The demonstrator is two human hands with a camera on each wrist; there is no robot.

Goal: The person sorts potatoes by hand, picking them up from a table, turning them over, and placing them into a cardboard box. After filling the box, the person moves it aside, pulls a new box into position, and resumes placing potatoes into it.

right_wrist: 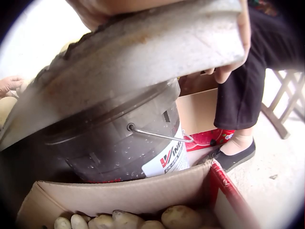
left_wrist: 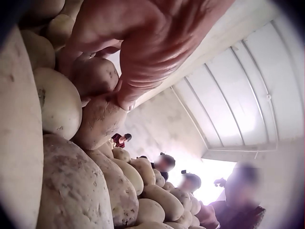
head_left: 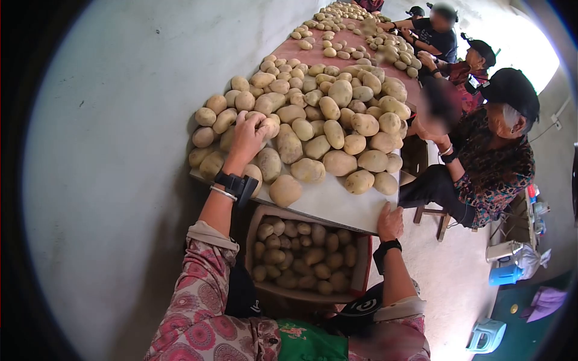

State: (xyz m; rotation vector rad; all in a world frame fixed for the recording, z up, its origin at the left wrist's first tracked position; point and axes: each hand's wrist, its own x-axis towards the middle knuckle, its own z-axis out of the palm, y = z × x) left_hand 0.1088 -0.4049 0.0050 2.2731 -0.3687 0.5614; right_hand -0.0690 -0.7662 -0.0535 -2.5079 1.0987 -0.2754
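My left hand (head_left: pixel 247 135) is among the potatoes at the left of the heap. Its fingers curl over a potato (head_left: pixel 269 127); in the left wrist view, a potato (left_wrist: pixel 100 121) lies against the fingertips, with another potato (left_wrist: pixel 97 76) partly hidden under the hand. My right hand (head_left: pixel 390 222) grips the near right corner of the table (head_left: pixel 343 207). In the right wrist view its fingers (right_wrist: pixel 231 71) wrap around the end of the grey table edge (right_wrist: pixel 143 52).
A cardboard box (head_left: pixel 368 262) of smaller potatoes stands below the table's near edge. Behind it is a dark bucket (right_wrist: pixel 119 143) with a wire handle. A person (head_left: pixel 500 150) sits at the right side, others farther along. A wall (head_left: pixel 120 150) borders the left.
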